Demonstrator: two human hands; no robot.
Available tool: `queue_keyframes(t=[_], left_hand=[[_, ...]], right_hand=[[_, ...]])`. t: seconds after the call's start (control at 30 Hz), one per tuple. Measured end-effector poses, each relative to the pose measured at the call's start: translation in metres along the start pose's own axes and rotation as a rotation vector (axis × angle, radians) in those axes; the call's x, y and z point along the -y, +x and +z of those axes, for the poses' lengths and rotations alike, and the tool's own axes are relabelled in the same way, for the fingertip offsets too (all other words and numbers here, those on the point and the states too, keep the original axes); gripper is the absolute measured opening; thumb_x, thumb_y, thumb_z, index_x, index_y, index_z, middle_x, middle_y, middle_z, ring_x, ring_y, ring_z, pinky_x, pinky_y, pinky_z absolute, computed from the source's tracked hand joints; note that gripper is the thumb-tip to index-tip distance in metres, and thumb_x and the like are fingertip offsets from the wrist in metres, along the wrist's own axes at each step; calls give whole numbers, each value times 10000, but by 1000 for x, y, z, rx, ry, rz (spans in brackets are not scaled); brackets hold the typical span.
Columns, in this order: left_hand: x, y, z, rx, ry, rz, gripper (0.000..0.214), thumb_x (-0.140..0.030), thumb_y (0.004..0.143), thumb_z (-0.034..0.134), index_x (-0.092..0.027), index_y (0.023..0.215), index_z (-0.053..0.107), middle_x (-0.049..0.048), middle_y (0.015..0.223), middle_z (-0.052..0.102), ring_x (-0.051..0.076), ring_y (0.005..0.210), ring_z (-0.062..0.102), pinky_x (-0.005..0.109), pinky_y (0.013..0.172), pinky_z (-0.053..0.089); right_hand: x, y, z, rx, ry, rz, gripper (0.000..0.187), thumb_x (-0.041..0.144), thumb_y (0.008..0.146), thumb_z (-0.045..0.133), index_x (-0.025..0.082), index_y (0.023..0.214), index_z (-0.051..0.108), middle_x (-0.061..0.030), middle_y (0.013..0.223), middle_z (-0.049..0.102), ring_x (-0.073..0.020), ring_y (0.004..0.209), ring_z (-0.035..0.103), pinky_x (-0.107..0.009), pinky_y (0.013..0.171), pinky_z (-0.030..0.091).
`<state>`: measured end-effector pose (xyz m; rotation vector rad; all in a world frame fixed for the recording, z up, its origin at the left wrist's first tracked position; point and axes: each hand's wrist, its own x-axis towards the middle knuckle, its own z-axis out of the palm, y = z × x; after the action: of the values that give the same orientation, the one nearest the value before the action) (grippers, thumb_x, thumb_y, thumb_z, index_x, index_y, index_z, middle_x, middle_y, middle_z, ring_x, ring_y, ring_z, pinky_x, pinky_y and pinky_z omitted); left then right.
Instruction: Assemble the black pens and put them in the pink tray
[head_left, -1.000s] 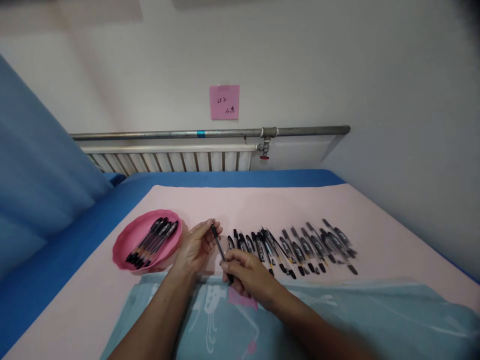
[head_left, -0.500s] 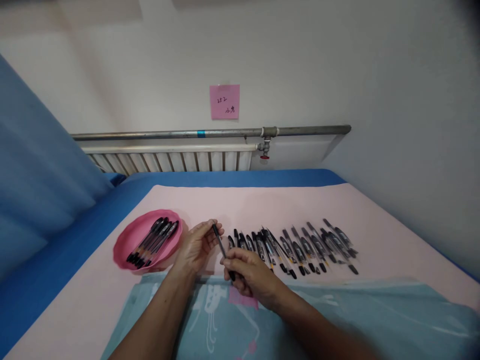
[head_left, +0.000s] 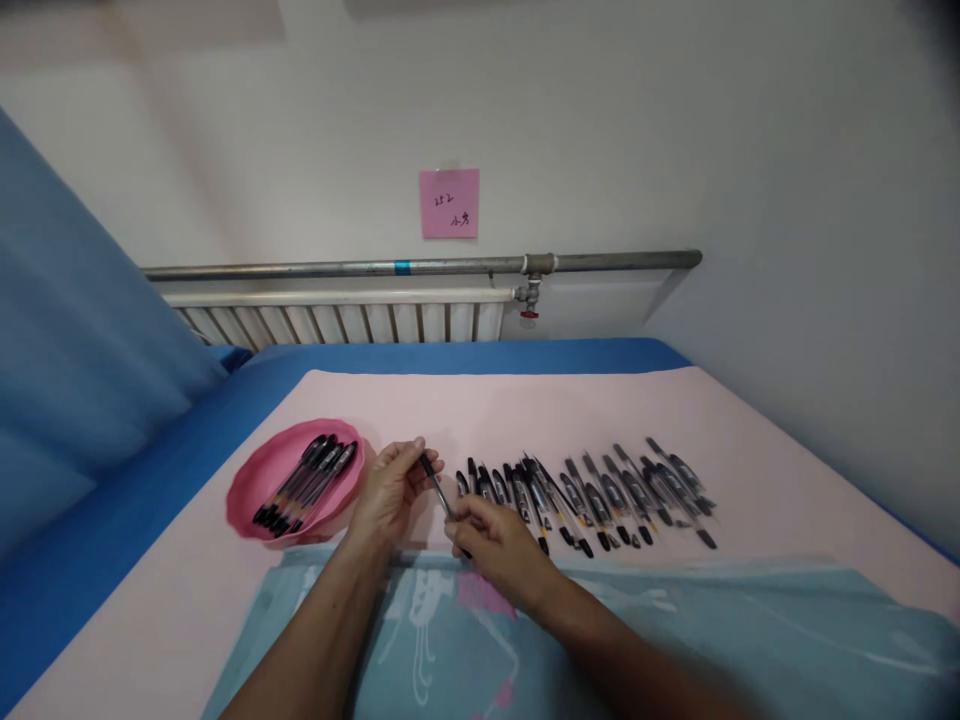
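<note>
Between my hands a slim black-and-clear pen [head_left: 439, 489] slants down to the right, above the pink sheet. My left hand [head_left: 390, 490] pinches its dark upper end between thumb and fingers. The lower part is gripped in the closed fingers of my right hand [head_left: 499, 545], which hide most of that end. Just right of my hands, many loose pens [head_left: 592, 498] lie in a rough row, with small black caps and parts among them. A pink scalloped bowl [head_left: 238, 505] stands left of my left hand and holds several capped pens [head_left: 306, 485].
A teal patterned cloth [head_left: 645, 630] covers the near side, under my forearms. Blue bedding [head_left: 480, 356] borders the pink sheet [head_left: 420, 400]. Behind are a white radiator [head_left: 405, 322], a metal pipe [head_left: 315, 270] and a pink note [head_left: 449, 204]. A blue curtain [head_left: 82, 370] hangs at left.
The pen's upper end sits slightly lower, nearer the left fingertips. Both hands have shifted only a little, and the right hand's fingers are closed further over the lower end. The bowl and row are unchanged.
</note>
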<state>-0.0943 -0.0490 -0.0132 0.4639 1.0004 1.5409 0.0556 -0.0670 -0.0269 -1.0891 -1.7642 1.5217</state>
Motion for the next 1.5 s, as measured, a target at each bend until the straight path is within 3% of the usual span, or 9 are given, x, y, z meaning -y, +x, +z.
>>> queue_keyframes(t=[0.17,0.3,0.53,0.73,0.83,0.93,1.13,1.3,1.5], left_hand=[[-2,-1,-1,42,8,-34,192,-216,636,695,-126,764,584,61,739,677,148,663,637,249,623,494],[-3,-1,1,67,5,-67,235,-307,693,646,-123,832,597,79,767,675,168,692,641,270,629,497],[-4,0,-3,80,49,-58,170,-192,626,706,-128,685,560,55,729,669,145,666,637,244,621,490],[-6,-3,1,121,-2,-146,242,-301,720,623,-122,880,599,102,830,668,192,764,641,306,668,510],[-4,-3,1,68,4,-117,186,-269,680,667,-140,778,576,61,754,660,170,692,641,286,626,513],[-4,-1,-1,95,12,-79,156,-178,634,699,-129,693,562,47,738,655,158,705,639,275,661,510],[-3,-2,0,101,3,-135,221,-291,702,644,-126,843,604,75,804,658,184,752,640,308,677,512],[-4,-1,-2,95,29,-82,144,-184,643,694,-126,663,564,29,672,639,152,691,638,250,638,501],[-5,-2,0,127,1,-138,215,-277,705,640,-116,843,606,83,801,659,187,760,639,307,683,508]], right_hand=[[3,0,0,20,47,35,68,250,760,489,189,730,485,42,571,535,-73,463,423,-180,452,314],[2,0,-1,25,38,26,81,261,769,481,187,736,487,36,585,545,-79,477,437,-182,455,318],[-3,0,0,1,-19,-20,69,241,761,487,184,724,500,31,579,539,-104,549,493,-191,486,344],[-3,1,0,7,-22,-33,73,237,767,480,185,718,495,31,582,542,-106,563,499,-193,505,353],[-3,1,0,9,-46,-37,70,239,770,481,188,726,501,31,588,545,-105,554,495,-192,490,341],[-4,1,-1,-2,-45,-31,72,239,770,481,188,722,496,28,588,550,-106,552,494,-193,489,340],[-5,1,-2,-1,-71,-53,72,243,778,475,189,740,505,27,595,552,-114,577,520,-200,520,360],[-2,0,-1,9,-52,-44,75,228,771,473,187,711,491,27,587,544,-105,549,490,-193,492,341],[0,0,-1,20,-29,-11,102,241,783,460,180,703,476,25,585,552,-89,508,453,-183,470,324]])
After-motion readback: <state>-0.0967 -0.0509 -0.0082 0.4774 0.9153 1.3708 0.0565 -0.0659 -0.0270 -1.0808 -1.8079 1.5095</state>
